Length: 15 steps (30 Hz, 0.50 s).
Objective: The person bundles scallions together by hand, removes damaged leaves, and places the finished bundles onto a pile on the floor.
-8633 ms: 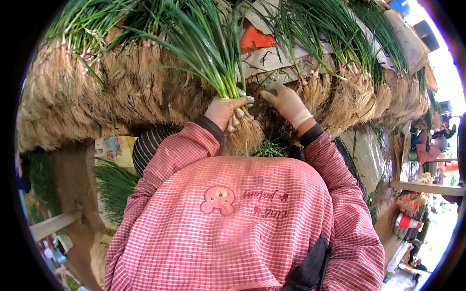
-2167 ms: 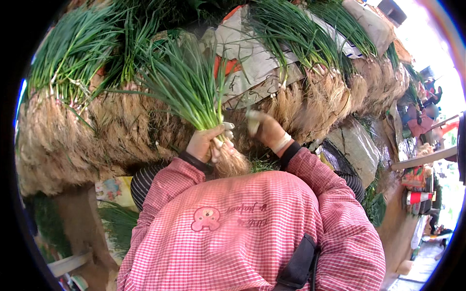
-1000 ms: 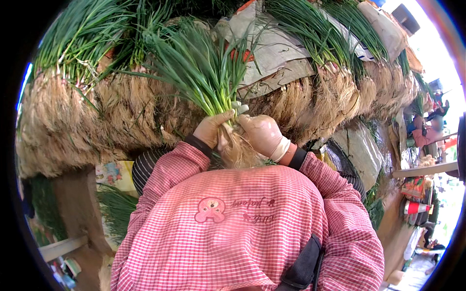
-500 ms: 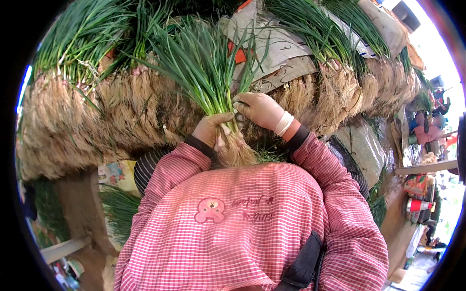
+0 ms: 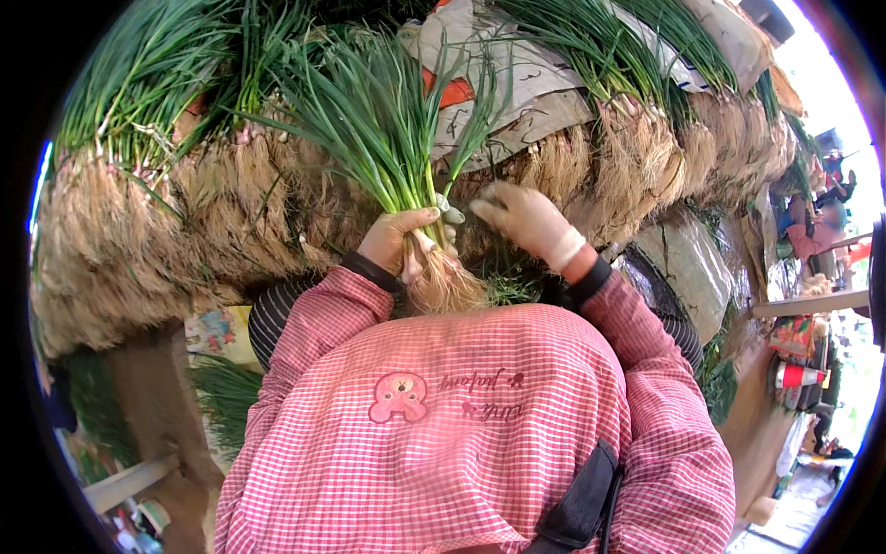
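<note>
My left hand (image 5: 399,242), in a thin pale glove, is closed round a bunch of green garlic (image 5: 392,171) just above the bulbs. Long green leaves fan up and away from the grip. Below it, whitish-pink bulbs (image 5: 415,263) and tan roots (image 5: 447,288) hang in front of my chest. Greyish fingertips show on the bunch's right side. My right hand (image 5: 524,220), gloved as well, is in the air to the right of the stems, apart from them. Motion blurs its fingers, so whether they pinch anything is unclear.
A long row of similar plants, their tan roots (image 5: 120,249) facing me, lies across the far side. Pale sacking (image 5: 517,69) covers part of it. Clear plastic sheeting (image 5: 688,277) lies at right, and more greens (image 5: 226,402) lie at lower left. A person (image 5: 812,235) is farther right.
My right hand has come off the stems and moved right, away from the bunch. My left hand keeps its grip, with the bunch almost in the same place.
</note>
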Each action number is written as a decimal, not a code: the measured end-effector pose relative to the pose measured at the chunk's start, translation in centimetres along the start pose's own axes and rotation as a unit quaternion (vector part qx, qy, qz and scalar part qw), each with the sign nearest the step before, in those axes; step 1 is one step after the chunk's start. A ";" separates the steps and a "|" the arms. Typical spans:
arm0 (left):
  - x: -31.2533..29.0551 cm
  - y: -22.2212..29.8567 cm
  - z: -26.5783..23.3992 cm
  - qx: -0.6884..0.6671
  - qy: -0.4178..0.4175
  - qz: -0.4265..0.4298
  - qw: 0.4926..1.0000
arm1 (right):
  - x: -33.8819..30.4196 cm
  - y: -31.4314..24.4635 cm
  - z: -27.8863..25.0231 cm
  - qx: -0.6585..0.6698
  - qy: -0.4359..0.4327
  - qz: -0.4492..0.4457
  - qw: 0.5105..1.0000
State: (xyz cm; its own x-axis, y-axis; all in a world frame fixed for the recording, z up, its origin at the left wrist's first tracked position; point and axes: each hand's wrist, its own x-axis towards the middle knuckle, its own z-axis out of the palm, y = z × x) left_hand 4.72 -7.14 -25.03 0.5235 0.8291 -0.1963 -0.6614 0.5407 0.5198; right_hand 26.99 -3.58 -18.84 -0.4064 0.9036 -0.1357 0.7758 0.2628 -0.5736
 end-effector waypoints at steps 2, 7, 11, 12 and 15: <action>0.3 -0.2 0.8 0.020 -0.006 -0.043 0.999 | 2.6 0.9 0.9 0.003 0.016 -0.055 0.998; 0.1 0.0 1.1 0.061 0.038 -0.055 0.996 | 5.2 3.5 1.1 0.028 0.173 -0.015 0.984; 0.4 -0.5 -0.5 0.127 0.037 -0.062 0.989 | 3.3 1.1 0.3 0.161 0.124 -0.049 0.978; 0.5 -0.7 -0.6 0.123 0.040 -0.062 0.990 | 3.0 -0.9 0.5 0.033 0.136 -0.077 0.987; 0.7 -0.9 -0.5 0.173 0.064 -0.066 0.981 | 4.1 -2.8 2.1 -0.104 0.124 -0.067 0.985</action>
State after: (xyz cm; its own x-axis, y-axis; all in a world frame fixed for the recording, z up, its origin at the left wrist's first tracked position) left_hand 5.40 -7.03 -26.11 0.5057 0.7783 -0.3721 -0.3585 0.5819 0.7300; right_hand 22.11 -1.29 -19.49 -0.4010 0.9044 0.1458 0.8163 0.4250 -0.3912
